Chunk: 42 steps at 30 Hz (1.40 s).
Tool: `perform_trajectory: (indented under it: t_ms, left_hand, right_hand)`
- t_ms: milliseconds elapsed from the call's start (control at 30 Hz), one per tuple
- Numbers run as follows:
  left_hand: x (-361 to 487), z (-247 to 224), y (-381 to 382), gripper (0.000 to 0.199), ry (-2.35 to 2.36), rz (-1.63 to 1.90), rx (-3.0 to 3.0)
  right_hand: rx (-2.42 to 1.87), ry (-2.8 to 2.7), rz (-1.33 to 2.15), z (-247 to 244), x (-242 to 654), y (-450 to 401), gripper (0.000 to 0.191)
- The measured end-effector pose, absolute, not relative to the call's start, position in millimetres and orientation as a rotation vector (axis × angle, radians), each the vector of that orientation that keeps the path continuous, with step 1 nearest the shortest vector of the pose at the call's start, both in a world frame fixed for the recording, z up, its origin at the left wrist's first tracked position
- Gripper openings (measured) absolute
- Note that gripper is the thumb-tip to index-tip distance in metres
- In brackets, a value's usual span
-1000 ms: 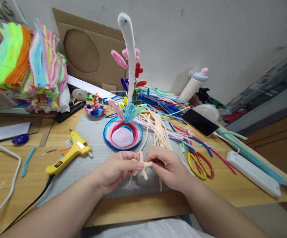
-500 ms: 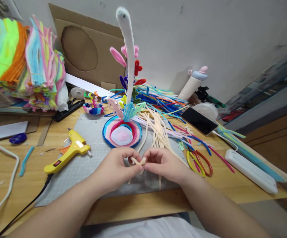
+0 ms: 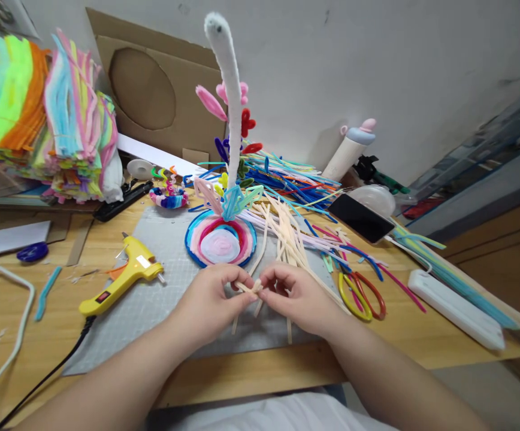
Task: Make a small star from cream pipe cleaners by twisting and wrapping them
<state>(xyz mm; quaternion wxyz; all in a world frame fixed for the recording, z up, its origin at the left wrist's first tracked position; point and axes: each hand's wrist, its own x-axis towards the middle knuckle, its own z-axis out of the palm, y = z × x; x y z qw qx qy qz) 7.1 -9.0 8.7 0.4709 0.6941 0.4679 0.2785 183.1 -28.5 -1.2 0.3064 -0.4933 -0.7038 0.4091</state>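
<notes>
Between my fingertips is a cream pipe cleaner point(image 3: 247, 288), bent and crossed over itself. My left hand point(image 3: 217, 296) pinches its left part, and my right hand point(image 3: 289, 294) pinches the folded end. Both hands are closed, just above the grey cutting mat point(image 3: 152, 323). Loose cream pipe cleaners point(image 3: 289, 236) lie beyond and under my right hand. Past my left hand stands a craft piece with a round striped base point(image 3: 219, 246), a tall white fuzzy stem point(image 3: 232, 102) and small coloured petals and bows around it.
A yellow glue gun point(image 3: 125, 278) lies at left, its cord running forward. Scissors point(image 3: 362, 296), a phone point(image 3: 361, 218) and a white power strip point(image 3: 455, 308) are at right. Bundled pipe cleaners point(image 3: 71, 102) stand back left; a white bottle point(image 3: 348, 152) leans on the wall.
The cream pipe cleaner's crossed part has been folded tighter, its end now pointing up between my fingertips. Both hands stay in nearly the same place.
</notes>
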Motion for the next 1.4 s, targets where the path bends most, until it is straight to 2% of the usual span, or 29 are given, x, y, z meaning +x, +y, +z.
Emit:
perform_trajectory:
  t_ms: [67, 233, 300, 400, 500, 567, 800, 900, 1067, 1200, 1333, 1400]
  left_hand:
    - [6.7, 6.3, -7.9, 0.012, 1.113, 0.678, 1.522]
    - [5.9, -0.8, -6.2, 0.015, 0.826, 0.68, 0.976]
    - [6.3, -2.6, -6.7, 0.015, 0.733, 0.653, 0.847]
    - [7.2, -4.8, -7.5, 0.015, 0.635, 0.625, 0.669]
    - [7.2, -5.7, -7.4, 0.01, 0.586, 0.612, 0.57]
    - [6.4, -4.5, -7.0, 0.01, 0.584, 0.622, 0.601]
    - [4.5, 5.4, -7.4, 0.015, 0.717, 0.735, 0.86]
    - [5.2, 6.7, -7.5, 0.015, 0.732, 0.754, 0.912]
    - [6.7, 7.1, -8.9, 0.014, 0.7, 0.746, 0.871]
    - [9.0, 2.2, -10.8, 0.011, 0.6, 0.71, 0.713]
    - [10.6, -5.8, -10.9, 0.01, 0.612, 0.714, 0.605]
    - [11.1, -7.6, -11.0, 0.01, 0.615, 0.716, 0.6]
  right_hand:
    - [-1.189, -1.988, 0.809, -1.3, 183.6, -30.2, 0.003]
    - [-0.912, -2.224, -0.067, 1.3, 187.7, -38.6, 0.016]
    - [-0.847, -2.231, -0.271, 2.2, 190.2, -41.0, 0.018]
    - [-0.843, -2.222, -0.364, 2.1, 192.7, -41.5, 0.018]
    - [-0.887, -2.184, -0.293, 0.6, 191.5, -38.9, 0.016]
    - [-0.905, -2.136, -0.102, -0.9, 188.8, -36.6, 0.014]
    - [-0.988, -1.581, 1.179, -9.4, 179.3, -33.9, 0.013]
    - [-0.956, -1.394, 1.453, -10.4, 174.9, -33.3, 0.018]
    - [-0.988, -1.239, 1.558, -7.1, 173.2, -30.6, 0.025]
    - [-0.973, -1.253, 1.492, -7.6, 175.9, -30.7, 0.022]
    - [-0.985, -1.638, 1.086, -8.2, 178.8, -31.8, 0.009]
    - [-0.967, -1.805, 0.878, -7.1, 180.1, -32.0, 0.01]
